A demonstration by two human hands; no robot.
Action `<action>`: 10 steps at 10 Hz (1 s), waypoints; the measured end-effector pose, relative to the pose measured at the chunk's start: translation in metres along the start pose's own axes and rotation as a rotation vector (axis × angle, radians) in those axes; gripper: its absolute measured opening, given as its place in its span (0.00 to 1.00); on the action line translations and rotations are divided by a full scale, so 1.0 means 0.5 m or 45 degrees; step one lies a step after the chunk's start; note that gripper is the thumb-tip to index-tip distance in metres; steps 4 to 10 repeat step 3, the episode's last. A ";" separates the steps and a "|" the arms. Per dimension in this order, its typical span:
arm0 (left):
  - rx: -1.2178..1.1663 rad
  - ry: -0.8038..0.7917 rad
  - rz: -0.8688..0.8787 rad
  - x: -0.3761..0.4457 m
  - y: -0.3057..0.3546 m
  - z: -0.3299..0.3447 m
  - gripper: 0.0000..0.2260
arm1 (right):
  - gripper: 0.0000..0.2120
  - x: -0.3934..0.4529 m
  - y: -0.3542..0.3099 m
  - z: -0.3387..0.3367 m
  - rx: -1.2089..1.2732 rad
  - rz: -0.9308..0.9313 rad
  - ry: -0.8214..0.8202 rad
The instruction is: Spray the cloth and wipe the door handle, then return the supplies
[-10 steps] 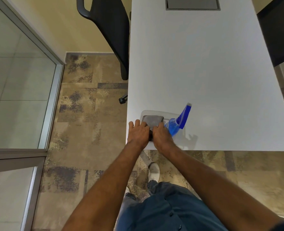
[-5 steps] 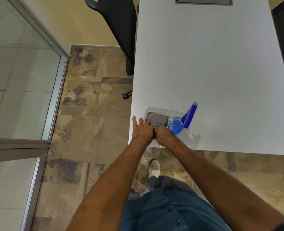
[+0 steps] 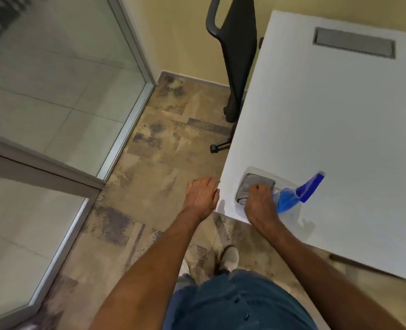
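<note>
- Two hands out: your right hand (image 3: 259, 201) has its grip pressed on the cloth (image 3: 254, 184), fingers curled; clamped or not, can't tell.
- Your left hand (image 3: 200, 195) hangs off the surface (image 3: 340, 115), loosely open; spray bottle (image 3: 292, 198) lies at three o'clock of the cloth.

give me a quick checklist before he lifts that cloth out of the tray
1. Right hand on the grey cloth: ok, fingers curled over it.
2. Grip firm enough to lift: cannot tell, fingertips hidden.
3. Left hand out of the way: ok, off the table edge, holding nothing.
4. Spray bottle reachable: ok, lying in the tray beside the cloth.
5. Cloth clear of the bottle: cannot tell, the hand covers the gap.
</note>
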State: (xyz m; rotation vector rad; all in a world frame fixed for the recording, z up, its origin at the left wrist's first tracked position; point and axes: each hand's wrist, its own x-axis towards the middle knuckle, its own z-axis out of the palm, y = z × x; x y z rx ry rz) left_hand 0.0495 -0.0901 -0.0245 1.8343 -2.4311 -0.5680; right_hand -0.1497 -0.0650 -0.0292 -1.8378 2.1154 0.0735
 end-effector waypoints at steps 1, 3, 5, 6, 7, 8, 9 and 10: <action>0.000 0.035 -0.220 -0.053 -0.083 -0.058 0.18 | 0.09 0.028 -0.081 -0.054 0.087 -0.237 0.143; 0.020 0.160 -0.490 -0.184 -0.257 -0.158 0.20 | 0.12 0.066 -0.291 -0.096 0.080 -0.643 0.117; 0.020 0.160 -0.490 -0.184 -0.257 -0.158 0.20 | 0.12 0.066 -0.291 -0.096 0.080 -0.643 0.117; 0.020 0.160 -0.490 -0.184 -0.257 -0.158 0.20 | 0.12 0.066 -0.291 -0.096 0.080 -0.643 0.117; 0.020 0.160 -0.490 -0.184 -0.257 -0.158 0.20 | 0.12 0.066 -0.291 -0.096 0.080 -0.643 0.117; 0.020 0.160 -0.490 -0.184 -0.257 -0.158 0.20 | 0.12 0.066 -0.291 -0.096 0.080 -0.643 0.117; 0.020 0.160 -0.490 -0.184 -0.257 -0.158 0.20 | 0.12 0.066 -0.291 -0.096 0.080 -0.643 0.117; 0.020 0.160 -0.490 -0.184 -0.257 -0.158 0.20 | 0.12 0.066 -0.291 -0.096 0.080 -0.643 0.117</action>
